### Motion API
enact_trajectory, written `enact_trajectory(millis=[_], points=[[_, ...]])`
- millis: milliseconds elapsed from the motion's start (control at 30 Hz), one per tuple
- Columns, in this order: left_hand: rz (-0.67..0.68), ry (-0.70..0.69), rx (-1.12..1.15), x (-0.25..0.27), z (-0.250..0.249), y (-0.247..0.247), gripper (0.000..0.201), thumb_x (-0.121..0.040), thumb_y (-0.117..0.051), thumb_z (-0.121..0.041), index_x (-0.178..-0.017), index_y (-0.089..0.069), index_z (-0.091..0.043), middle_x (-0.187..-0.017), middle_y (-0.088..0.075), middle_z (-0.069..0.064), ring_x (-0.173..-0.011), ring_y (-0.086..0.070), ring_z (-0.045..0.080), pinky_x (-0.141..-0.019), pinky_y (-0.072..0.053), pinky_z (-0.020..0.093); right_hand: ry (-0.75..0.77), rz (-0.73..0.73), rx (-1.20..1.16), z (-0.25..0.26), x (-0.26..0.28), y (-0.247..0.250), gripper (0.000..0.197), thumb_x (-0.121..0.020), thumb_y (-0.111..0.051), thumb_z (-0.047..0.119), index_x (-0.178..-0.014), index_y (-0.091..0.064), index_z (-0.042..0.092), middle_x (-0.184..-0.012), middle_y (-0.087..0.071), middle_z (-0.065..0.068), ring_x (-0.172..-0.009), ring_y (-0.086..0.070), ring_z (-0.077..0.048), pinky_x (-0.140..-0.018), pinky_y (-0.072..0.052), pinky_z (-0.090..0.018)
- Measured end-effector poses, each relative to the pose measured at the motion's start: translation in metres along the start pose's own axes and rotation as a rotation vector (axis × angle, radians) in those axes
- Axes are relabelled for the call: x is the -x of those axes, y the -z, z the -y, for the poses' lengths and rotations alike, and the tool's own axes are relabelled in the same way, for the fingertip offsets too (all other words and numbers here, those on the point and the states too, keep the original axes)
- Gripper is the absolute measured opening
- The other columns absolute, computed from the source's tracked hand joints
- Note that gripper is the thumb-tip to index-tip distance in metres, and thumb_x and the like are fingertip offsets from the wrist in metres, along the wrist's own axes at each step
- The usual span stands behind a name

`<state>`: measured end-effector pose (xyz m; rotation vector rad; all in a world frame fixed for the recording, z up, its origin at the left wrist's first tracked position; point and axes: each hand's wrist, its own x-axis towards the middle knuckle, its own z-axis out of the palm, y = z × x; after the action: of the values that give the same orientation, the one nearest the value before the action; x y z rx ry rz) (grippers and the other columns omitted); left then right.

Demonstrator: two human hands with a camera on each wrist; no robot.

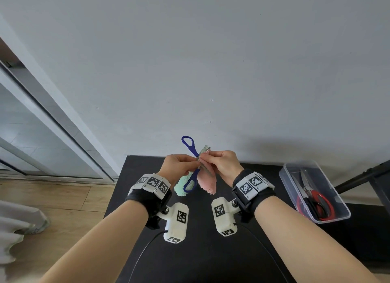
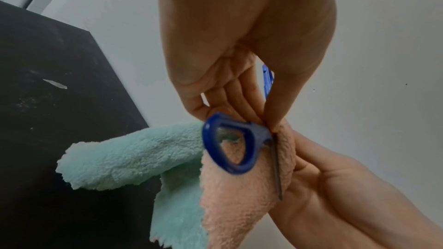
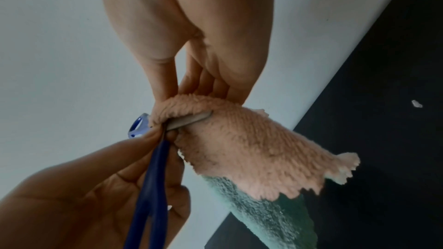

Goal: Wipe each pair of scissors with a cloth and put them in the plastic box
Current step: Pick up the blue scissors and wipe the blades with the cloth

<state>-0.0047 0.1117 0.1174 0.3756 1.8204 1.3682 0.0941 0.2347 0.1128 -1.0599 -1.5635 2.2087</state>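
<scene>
Forearms lead to blue scissors (image 1: 191, 162) held open above the bench (image 1: 211, 251). Left hand (image 1: 178, 165) pinches the pivot; right hand (image 1: 221, 164) pinches cloth (image 1: 207, 182) round a blade. Advise stroking pivot-to-tip, fingers behind the edge. Box (image 1: 312, 198) right.

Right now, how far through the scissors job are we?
Done: red-handled scissors already lie in the plastic box. In hand: the left hand holds the blue scissors, opened, while the right hand pinches the cloth around a blade. Left: finish wiping and box the blue pair.
</scene>
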Motion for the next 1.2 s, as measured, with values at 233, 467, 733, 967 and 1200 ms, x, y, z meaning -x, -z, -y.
enact_trajectory(millis=[233,467,733,967,1200], points=[[0.011,0.008,-0.029,0.001,-0.005,0.001,0.005,-0.077,-0.076,-0.01,-0.082,-0.076,-0.008,-0.081,-0.073,0.01,-0.07,-0.063,0.012,-0.071,-0.05,0.024,-0.045,-0.02,-0.048,0.0,-0.001,0.006,0.018,-0.081,-0.071,0.005,-0.094,-0.069,-0.008,-0.097,-0.07,-0.025,-0.084,-0.069,-0.03,-0.082,-0.057,-0.037],[0.014,0.022,-0.098,0.004,-0.001,0.006,0.004,-0.075,-0.078,-0.008,-0.078,-0.076,-0.007,-0.081,-0.071,0.009,-0.066,-0.053,0.014,-0.068,-0.049,0.023,-0.075,-0.073,-0.067,-0.007,-0.002,0.007,0.016,-0.082,-0.071,0.007,-0.093,-0.069,-0.005,-0.098,-0.069,-0.024,-0.084,-0.068,-0.029,-0.083,-0.056,-0.039],[-0.031,0.063,0.086,0.01,0.018,0.035,0.012,-0.079,-0.074,-0.005,-0.09,-0.073,-0.001,-0.079,-0.072,0.009,-0.073,-0.067,0.016,-0.064,-0.054,0.019,0.007,-0.096,-0.012,0.004,-0.006,0.036,0.017,-0.083,-0.069,0.007,-0.097,-0.07,-0.002,-0.091,-0.071,-0.013,-0.082,-0.069,-0.02,-0.078,-0.055,-0.03],[-0.075,0.069,0.27,0.009,0.016,0.036,0.019,-0.079,-0.074,-0.004,-0.097,-0.071,0.001,-0.089,-0.073,0.013,-0.075,-0.069,0.019,-0.078,-0.056,0.028,-0.035,-0.071,0.268,-0.015,-0.001,0.022,0.013,-0.077,-0.076,0.004,-0.084,-0.065,0.006,-0.086,-0.069,-0.012,-0.081,-0.067,-0.021,-0.078,-0.058,-0.03],[-0.082,0.069,0.304,0.008,0.015,0.041,0.019,-0.076,-0.076,-0.003,-0.094,-0.071,-0.003,-0.092,-0.073,0.015,-0.078,-0.068,0.021,-0.081,-0.055,0.03,0.002,-0.056,0.527,-0.029,-0.007,0.018,0.018,-0.073,-0.08,0.011,-0.087,-0.07,0.007,-0.09,-0.071,-0.006,-0.088,-0.066,-0.019,-0.086,-0.054,-0.035]])
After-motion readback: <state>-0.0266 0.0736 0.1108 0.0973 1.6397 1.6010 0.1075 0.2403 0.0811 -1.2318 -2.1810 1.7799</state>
